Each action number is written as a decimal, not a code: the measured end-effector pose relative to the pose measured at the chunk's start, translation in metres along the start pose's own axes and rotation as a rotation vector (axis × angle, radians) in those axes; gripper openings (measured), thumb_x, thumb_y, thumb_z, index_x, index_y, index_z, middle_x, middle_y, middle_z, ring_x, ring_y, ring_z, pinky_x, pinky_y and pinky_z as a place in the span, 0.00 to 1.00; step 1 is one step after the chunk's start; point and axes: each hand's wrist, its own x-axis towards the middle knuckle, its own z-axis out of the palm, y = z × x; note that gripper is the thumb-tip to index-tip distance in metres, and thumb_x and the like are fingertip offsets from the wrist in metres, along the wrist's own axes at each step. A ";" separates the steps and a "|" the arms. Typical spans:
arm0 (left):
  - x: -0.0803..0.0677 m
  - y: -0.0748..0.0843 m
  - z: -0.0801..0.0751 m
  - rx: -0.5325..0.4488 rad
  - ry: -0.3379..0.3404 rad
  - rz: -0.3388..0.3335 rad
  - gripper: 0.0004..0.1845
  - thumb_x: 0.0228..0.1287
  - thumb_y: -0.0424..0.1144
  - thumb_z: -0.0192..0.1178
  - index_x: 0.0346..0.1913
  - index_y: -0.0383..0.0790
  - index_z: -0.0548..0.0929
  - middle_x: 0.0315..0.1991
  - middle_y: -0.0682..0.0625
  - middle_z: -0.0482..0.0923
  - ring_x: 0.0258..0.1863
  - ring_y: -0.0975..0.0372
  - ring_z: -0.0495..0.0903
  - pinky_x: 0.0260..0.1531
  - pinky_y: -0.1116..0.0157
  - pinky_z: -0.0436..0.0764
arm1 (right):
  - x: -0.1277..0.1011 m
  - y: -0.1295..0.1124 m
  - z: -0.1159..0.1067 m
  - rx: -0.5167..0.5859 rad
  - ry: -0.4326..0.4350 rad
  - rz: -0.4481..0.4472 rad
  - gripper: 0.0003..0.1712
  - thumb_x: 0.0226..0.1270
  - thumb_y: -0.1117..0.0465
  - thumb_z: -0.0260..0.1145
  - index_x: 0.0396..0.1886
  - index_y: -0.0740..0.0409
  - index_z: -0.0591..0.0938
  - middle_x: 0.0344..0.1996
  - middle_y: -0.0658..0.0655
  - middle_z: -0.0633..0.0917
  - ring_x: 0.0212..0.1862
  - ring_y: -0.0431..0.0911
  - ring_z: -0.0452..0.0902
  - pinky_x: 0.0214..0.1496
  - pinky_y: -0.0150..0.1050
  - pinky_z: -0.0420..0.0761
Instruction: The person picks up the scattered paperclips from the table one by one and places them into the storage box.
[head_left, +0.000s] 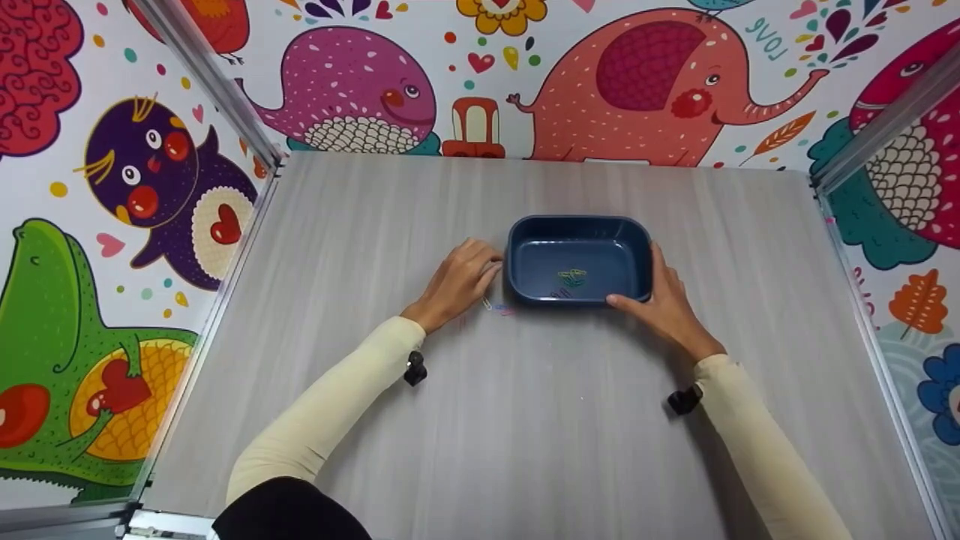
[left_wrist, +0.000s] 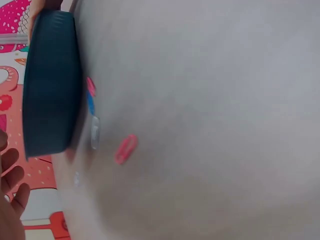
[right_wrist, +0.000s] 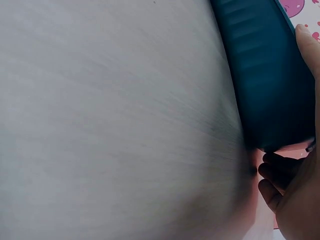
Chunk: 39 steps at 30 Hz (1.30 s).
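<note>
the blue tray (head_left: 577,259) stands near the middle of the grey table (head_left: 525,420), a little toward the far side, with a few coloured paper clips (head_left: 571,277) already lying on its floor. the right hand (head_left: 670,306) grasps the tray at its right near corner, thumb along the front wall and fingers on the side. the left hand (head_left: 457,283) is just beside the left wall of the tray with fingers bent toward the table; if it pinches something i cannot tell, the fingertips are hidden. more loose clips (head_left: 496,306) lie on the table close to the front left corner of the tray – the left wrist view shows a pink clip (left_wrist: 125,148), a red one (left_wrist: 90,86), a blue one (left_wrist: 90,103) and a pale one (left_wrist: 94,131).

what could go wrong, in my judgement: the clips are thin and flat on a smooth surface, so fingers may slide over them or push them under the rounded tray edge, where they are hard to reach. the pale clip has almost the colour of the table and could be missed. if the right hand loosens, the light tray may shift when the left hand bumps it.

the tray looks like smooth hard plastic, rectangular with rounded corners and fine ribs on the outer wall – the table has a matte wood-grain pattern, and the clips seem to be coated wire
</note>
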 end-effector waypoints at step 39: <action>0.001 -0.056 0.032 0.094 -0.117 -0.075 0.08 0.80 0.37 0.67 0.53 0.37 0.90 0.50 0.43 0.84 0.54 0.48 0.82 0.48 0.48 0.78 | -0.001 0.000 0.000 0.019 0.010 -0.005 0.75 0.69 0.37 0.78 0.93 0.48 0.35 0.87 0.74 0.51 0.84 0.71 0.49 0.80 0.78 0.52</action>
